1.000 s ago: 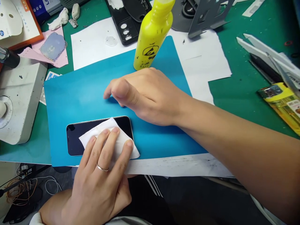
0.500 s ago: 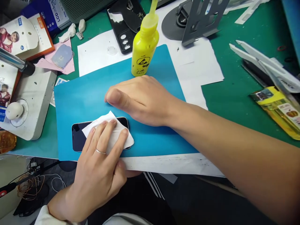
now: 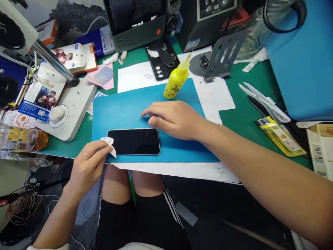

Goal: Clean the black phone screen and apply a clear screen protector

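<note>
A smartphone [image 3: 136, 141] with a dark screen lies face up on a blue mat [image 3: 122, 109]. At its left end, my left hand [image 3: 90, 163] pinches a crumpled white wipe [image 3: 111, 147]; a ring is on one finger. My right hand [image 3: 179, 119] rests on the mat just beyond the phone's right end, its fingers loosely stretched to the left and holding nothing. Behind it stands a yellow squeeze bottle [image 3: 173, 83] with a thin nozzle tip, leaning slightly to the right in view.
Behind the mat are a black phone back cover [image 3: 157, 71] and a grey stand [image 3: 223, 57]. To the right lie white tweezers [image 3: 267, 100] and a yellow packet [image 3: 282, 137]. A white lamp base [image 3: 75, 107] and product boxes [image 3: 70, 57] occupy the left.
My left hand has drawn the wipe off the screen to the phone's left end, bunching it up. The view has tilted up and shifted, showing more of the bench. My right hand stays near the bottle.
</note>
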Demonstrator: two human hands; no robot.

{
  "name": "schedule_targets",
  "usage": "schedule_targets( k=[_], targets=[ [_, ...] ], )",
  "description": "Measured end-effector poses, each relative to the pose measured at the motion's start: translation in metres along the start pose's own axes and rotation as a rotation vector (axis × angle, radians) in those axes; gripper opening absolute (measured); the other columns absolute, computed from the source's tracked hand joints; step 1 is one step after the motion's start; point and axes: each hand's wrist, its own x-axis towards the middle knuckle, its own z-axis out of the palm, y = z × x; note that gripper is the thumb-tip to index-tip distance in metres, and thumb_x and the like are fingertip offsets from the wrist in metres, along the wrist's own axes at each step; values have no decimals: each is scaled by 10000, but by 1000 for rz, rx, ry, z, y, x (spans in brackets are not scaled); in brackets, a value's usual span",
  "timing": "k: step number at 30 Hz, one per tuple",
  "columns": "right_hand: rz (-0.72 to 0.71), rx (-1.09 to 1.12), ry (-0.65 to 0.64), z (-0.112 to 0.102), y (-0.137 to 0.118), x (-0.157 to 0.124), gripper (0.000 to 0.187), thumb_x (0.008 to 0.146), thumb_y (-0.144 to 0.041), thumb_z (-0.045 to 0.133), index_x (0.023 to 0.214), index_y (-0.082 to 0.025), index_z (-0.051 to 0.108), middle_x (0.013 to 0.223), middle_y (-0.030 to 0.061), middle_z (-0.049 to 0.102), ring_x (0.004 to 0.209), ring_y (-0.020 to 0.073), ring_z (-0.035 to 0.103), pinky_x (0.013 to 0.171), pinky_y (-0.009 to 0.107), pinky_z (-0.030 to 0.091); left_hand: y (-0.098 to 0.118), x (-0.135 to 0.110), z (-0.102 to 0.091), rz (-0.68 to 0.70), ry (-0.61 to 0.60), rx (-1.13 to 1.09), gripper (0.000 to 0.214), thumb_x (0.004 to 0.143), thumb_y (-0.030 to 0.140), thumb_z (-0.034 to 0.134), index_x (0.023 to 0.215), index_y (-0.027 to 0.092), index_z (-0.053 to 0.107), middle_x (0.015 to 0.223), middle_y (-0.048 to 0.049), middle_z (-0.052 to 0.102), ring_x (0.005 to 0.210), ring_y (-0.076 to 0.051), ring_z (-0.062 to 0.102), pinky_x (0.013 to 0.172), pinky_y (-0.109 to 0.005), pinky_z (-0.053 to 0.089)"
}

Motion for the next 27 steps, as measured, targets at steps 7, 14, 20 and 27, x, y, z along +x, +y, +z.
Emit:
schedule_targets(
  k=[7,14,20,27],
  targets=[
    [-178,-354,-148,26,-40,-6,920,918,-587,742,1628,-114,395,1298,201,670,1105,351,623,897,492,555,-47,61,-11,-59,82,-22,182,1048,176,586,1117,216,750,1125,-64,749,1056,-201,734,948,-335,585],
    [-272,-474,-29,18,-35,-10,739,885,-331,776,1500,-23,505,1218,204,668,1073,324,615,795,426,617,-66,150,22,188,-320,-115,269,1023,302,538,1093,198,776,969,-58,719,950,-256,668,951,-467,467],
    [-379,-654,97,0,-13,-11,617,956,-322,661,1503,-93,488,1211,175,652,1097,332,624,894,477,618,-75,145,32,305,-171,-433,724,1086,689,276,1326,142,685,1192,-136,707,1061,-291,636,958,-460,457],
    [-380,-652,305,-8,-3,-11,797,940,-337,695,1633,-158,344,1249,168,651,1123,340,665,933,529,614,-74,139,36,373,-219,-524,1070,720,879,756,1514,207,510,1290,-143,710,1088,-331,678,1000,-479,520]
  ],
)
